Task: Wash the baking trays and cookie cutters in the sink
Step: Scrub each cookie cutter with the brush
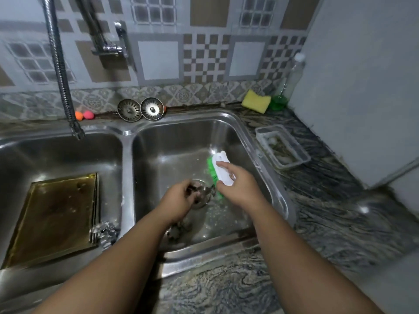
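Over the middle of the right sink basin (172,141), my left hand (179,199) grips a small metal cookie cutter (203,193). My right hand (238,184) holds a white scrub brush with green bristles (223,168), its bristles against the cutter. More metal cutters (179,230) lie on the basin floor under my left forearm. A stack of golden baking trays (54,216) leans in the left basin (68,155), with several shiny cutters (105,232) at its lower right corner.
A flexible faucet hose (61,71) hangs over the left basin. Two sink strainers (140,109) stand on the back ledge beside small orange and pink balls (84,114). A yellow sponge (256,101), a green-bottomed bottle (288,87) and a clear plastic container (282,146) sit on the right counter.
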